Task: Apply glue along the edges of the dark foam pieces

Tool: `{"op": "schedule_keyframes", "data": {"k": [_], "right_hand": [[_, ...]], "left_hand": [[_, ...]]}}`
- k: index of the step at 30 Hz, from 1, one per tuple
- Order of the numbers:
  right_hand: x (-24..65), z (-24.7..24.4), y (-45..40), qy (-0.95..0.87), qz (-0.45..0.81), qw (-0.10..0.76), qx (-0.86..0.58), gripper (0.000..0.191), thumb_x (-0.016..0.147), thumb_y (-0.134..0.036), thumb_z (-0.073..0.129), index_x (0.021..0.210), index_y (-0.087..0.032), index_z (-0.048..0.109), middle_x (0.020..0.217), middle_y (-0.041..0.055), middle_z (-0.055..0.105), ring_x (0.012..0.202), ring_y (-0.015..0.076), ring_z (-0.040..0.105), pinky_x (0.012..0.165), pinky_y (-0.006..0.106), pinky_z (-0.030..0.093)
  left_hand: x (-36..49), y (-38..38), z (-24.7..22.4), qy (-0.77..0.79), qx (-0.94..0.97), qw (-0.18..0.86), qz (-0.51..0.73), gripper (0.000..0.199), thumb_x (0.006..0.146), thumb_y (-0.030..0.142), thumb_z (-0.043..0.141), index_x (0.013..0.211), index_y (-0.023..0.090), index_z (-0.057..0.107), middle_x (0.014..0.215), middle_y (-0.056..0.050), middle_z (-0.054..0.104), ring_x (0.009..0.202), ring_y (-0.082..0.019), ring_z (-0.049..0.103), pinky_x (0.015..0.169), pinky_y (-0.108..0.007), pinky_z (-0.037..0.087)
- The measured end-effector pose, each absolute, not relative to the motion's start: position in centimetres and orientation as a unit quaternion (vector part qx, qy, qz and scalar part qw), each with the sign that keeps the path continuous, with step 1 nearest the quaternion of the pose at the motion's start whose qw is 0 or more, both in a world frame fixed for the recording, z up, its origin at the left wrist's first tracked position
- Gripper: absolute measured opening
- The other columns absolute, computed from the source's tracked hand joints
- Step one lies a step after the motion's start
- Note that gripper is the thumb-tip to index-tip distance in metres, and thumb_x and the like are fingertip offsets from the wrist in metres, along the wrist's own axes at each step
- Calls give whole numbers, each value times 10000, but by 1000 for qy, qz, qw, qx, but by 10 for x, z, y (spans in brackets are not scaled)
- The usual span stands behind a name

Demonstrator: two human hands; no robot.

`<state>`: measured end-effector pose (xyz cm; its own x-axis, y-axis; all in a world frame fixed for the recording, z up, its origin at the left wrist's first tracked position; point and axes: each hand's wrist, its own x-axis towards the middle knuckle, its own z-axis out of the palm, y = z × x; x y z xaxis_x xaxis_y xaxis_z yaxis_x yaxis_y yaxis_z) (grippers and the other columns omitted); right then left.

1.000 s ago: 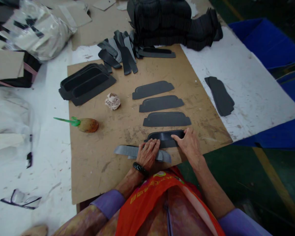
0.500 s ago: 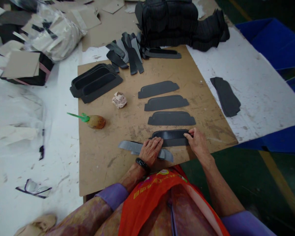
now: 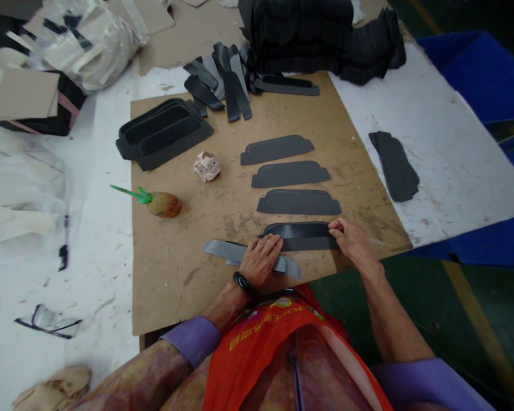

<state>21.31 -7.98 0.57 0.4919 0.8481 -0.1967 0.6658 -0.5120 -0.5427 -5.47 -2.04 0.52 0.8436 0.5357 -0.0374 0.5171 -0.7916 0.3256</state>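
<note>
A dark grey shaped panel (image 3: 310, 244) lies near the board's front edge, with a glossy black strip (image 3: 302, 230) along its upper part. My left hand (image 3: 262, 258) rests flat, fingertips on the panel's left end and palm over some loose grey strips (image 3: 223, 250). At the other end, my right hand (image 3: 352, 241) pinches the black strip's right tip between thumb and fingers. Farther up lie three similar grey panels, the nearest (image 3: 298, 202), the middle (image 3: 290, 174) and the farthest (image 3: 277, 149), without a black strip on them.
To the left are a bottle with a green nozzle (image 3: 163, 204), a crumpled wad (image 3: 207, 166) and stacked black-faced panels (image 3: 167, 134). Loose strips (image 3: 231, 85) and a large black stack (image 3: 304, 37) stand at the back. Grey pieces (image 3: 394, 165) lie right; glasses (image 3: 49, 322) lie left.
My right hand has slid slightly right along the black strip to its end. My left hand stays pressed down in the same place. The view has shifted a little.
</note>
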Motion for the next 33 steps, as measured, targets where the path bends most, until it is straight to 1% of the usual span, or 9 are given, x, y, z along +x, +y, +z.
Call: {"op": "schedule_keyframes", "data": {"k": [5, 8, 12, 15, 17, 22, 28, 31, 33], "right_hand": [[232, 1, -83, -447, 215, 221, -840, 166, 704, -277, 498, 788, -192, 614, 708, 11, 620, 636, 158, 560, 614, 292, 438], [241, 5, -95, -417, 147, 242, -863, 272, 738, -259, 418, 912, -143, 593, 773, 62, 615, 682, 184, 565, 659, 348, 461], [221, 17, -110, -442, 82, 260, -855, 371, 771, -174, 325, 1048, -129, 568, 995, 131, 602, 936, 228, 553, 843, 426, 424], [183, 19, -109, -545, 106, 248, -794, 417, 774, -120, 338, 1112, -177, 575, 1160, 96, 583, 1111, 206, 492, 949, 384, 378], [160, 15, -104, -625, 110, 200, -747, 440, 801, -98, 327, 1167, -177, 558, 1231, 90, 558, 1158, 212, 461, 955, 383, 372], [134, 8, -95, -657, 65, 85, -746, 448, 825, -96, 358, 1239, -163, 517, 1258, 108, 541, 1129, 266, 461, 891, 407, 394], [132, 15, -94, -665, 51, 36, -744, 486, 812, -96, 375, 1280, -174, 480, 1239, 120, 537, 1070, 291, 463, 833, 410, 418], [127, 18, -90, -671, 37, 9, -740, 527, 790, -93, 393, 1298, -213, 462, 1216, 141, 523, 1017, 315, 460, 788, 439, 424], [122, 19, -86, -674, 27, -9, -738, 531, 800, -100, 385, 1311, -232, 448, 1176, 171, 519, 971, 321, 462, 749, 453, 425]], "left_hand": [[-54, -22, 3, 280, 948, 145, 45, 546, 784, 69, 383, 1322, 161, 410, 1334, -102, 479, 1246, -222, 390, 980, -389, 314], [-54, -22, 3, 281, 948, 140, 40, 539, 787, 67, 382, 1316, 165, 414, 1336, -96, 478, 1242, -222, 394, 972, -389, 322], [-54, -22, 4, 279, 949, 142, 33, 530, 792, 90, 387, 1318, 152, 408, 1344, -97, 470, 1251, -231, 380, 974, -397, 318], [-53, -22, 6, 279, 949, 141, 28, 527, 793, 113, 398, 1318, 145, 409, 1340, -109, 471, 1253, -239, 376, 978, -404, 315], [-52, -23, 8, 279, 950, 140, 20, 521, 800, 125, 397, 1321, 143, 406, 1346, -108, 465, 1253, -237, 374, 978, -401, 315], [-54, -23, 9, 272, 952, 141, 10, 503, 810, 146, 407, 1313, 161, 415, 1366, -87, 450, 1270, -208, 357, 998, -383, 301], [-99, -18, 16, 326, 929, 169, 49, 435, 806, 189, 412, 1226, 144, 516, 1287, -116, 528, 1230, -236, 414, 978, -390, 321], [-112, -25, 24, 316, 930, 180, 52, 461, 816, 251, 415, 1250, 118, 495, 1278, -144, 530, 1225, -264, 423, 953, -400, 346], [-102, -32, 28, 294, 937, 182, 54, 487, 833, 257, 394, 1293, 107, 447, 1322, -150, 488, 1265, -260, 380, 972, -394, 340]]}}
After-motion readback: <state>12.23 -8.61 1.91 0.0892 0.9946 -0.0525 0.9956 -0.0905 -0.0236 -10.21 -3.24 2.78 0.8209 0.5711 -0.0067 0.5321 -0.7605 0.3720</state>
